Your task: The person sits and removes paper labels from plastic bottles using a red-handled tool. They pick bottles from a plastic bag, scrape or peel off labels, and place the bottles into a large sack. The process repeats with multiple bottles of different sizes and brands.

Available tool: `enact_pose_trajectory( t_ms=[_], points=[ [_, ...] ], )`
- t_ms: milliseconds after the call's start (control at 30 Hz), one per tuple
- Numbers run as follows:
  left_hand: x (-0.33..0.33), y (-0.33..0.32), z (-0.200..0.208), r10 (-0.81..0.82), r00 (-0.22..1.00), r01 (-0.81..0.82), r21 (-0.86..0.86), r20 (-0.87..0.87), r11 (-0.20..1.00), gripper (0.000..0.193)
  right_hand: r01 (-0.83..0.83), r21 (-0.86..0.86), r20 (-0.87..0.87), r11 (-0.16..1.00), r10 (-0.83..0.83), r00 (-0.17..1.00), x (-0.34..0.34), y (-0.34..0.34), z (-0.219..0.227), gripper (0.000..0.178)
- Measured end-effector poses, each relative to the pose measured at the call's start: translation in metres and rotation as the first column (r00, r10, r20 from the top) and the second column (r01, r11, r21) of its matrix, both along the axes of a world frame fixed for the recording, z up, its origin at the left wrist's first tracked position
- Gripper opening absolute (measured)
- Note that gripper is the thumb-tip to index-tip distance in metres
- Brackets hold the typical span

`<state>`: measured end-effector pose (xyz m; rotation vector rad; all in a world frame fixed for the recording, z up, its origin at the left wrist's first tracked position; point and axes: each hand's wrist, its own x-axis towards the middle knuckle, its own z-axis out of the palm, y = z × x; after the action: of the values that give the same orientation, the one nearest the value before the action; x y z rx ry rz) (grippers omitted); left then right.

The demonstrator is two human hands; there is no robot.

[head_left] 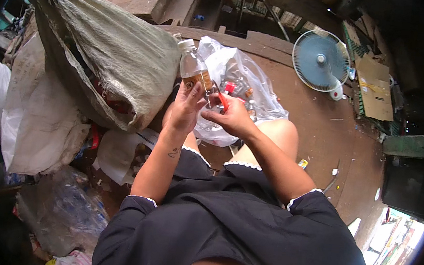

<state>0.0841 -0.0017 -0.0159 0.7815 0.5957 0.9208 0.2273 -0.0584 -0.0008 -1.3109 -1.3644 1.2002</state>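
Observation:
My left hand is wrapped round a clear plastic bottle, which has a white cap and an orange-brown label. The bottle leans, cap end up and toward the left. Close against its lower side, my right hand grips a small red-handled tool. A thin dark tip runs from the tool toward the label; whether it touches the bottle I cannot tell. Behind both hands, a thin see-through plastic bag lies spread between and beyond my knees, with several clear bottles in it, one with a red cap.
A large pale woven sack bulges at the left, its mouth gaping. More white sacks and clear plastic sheeting crowd the lower left. An electric fan stands at far right on the brown floor, near flattened cardboard.

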Motion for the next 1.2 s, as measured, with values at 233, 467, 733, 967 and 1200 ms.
enact_pose_trajectory(
  t_ms=[233, 467, 733, 967, 1200],
  points=[
    [-0.022, -0.041, 0.014, 0.086, 0.996, -0.084, 0.225, 0.003, 0.971, 0.053, -0.052, -0.260, -0.421, 0.964, -0.065, 0.905, -0.012, -0.057, 0.056, 0.032],
    [-0.026, -0.061, 0.023, 0.291, 0.945, -0.193, 0.464, -0.148, 0.864, 0.046, -0.203, -0.252, -0.587, 0.946, 0.017, 0.809, -0.026, -0.067, 0.066, 0.025],
    [-0.029, -0.068, 0.035, 0.360, 0.914, -0.253, 0.429, -0.187, 0.867, 0.047, -0.107, -0.117, -0.376, 0.987, 0.056, 0.925, -0.029, -0.081, 0.046, 0.021],
    [-0.022, -0.076, 0.034, 0.352, 0.929, -0.295, 0.349, -0.111, 0.889, 0.048, 0.154, 0.160, 0.371, 0.975, -0.204, 0.906, -0.034, -0.089, 0.078, 0.042],
    [-0.018, -0.088, 0.030, 0.161, 0.986, -0.167, 0.176, 0.047, 0.970, 0.066, 0.145, 0.379, 0.194, 0.914, -0.231, 0.953, -0.033, -0.076, 0.074, 0.045]
  ],
)
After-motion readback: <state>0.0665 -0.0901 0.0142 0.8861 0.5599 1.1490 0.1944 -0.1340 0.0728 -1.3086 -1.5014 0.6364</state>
